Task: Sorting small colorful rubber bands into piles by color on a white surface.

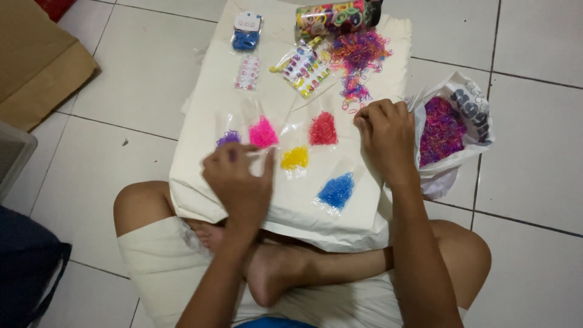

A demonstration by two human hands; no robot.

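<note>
On a white cloth-covered board point(206, 109) over my crossed legs lie small clear bags of tiny rubber bands: purple point(228, 138), pink point(263, 133), yellow point(295, 158), red point(323, 129) and blue point(336, 191). My left hand point(238, 182) pinches the top of a small clear bag just below the purple and pink ones. My right hand point(384, 135) is curled, fingertips pinched at the edge of a loose pile of mixed coloured bands point(358, 58); what it grips is too small to see.
A white plastic bag point(467, 109) full of mixed bands sits right of the board. A clear tube of bands point(334, 17), sticker packs point(305, 68) and a blue item point(246, 39) lie at the far edge. Cardboard point(36, 61) lies far left on the tiled floor.
</note>
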